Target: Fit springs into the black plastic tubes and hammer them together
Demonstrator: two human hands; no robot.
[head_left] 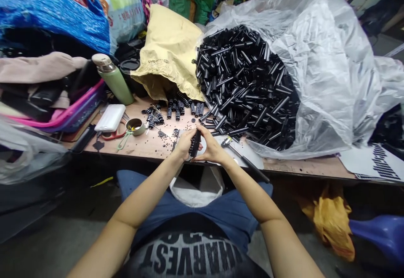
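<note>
left hand (184,143): grip clenched on black tube (195,142) | right hand (211,145): grip clenched on same tube

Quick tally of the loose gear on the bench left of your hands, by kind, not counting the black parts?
Green flask: 1
White power bank: 1
Red-handled scissors: 1
Metal scoop: 1
Total: 4
Both hands, left and right, grip one black tube at the bench edge.
</note>
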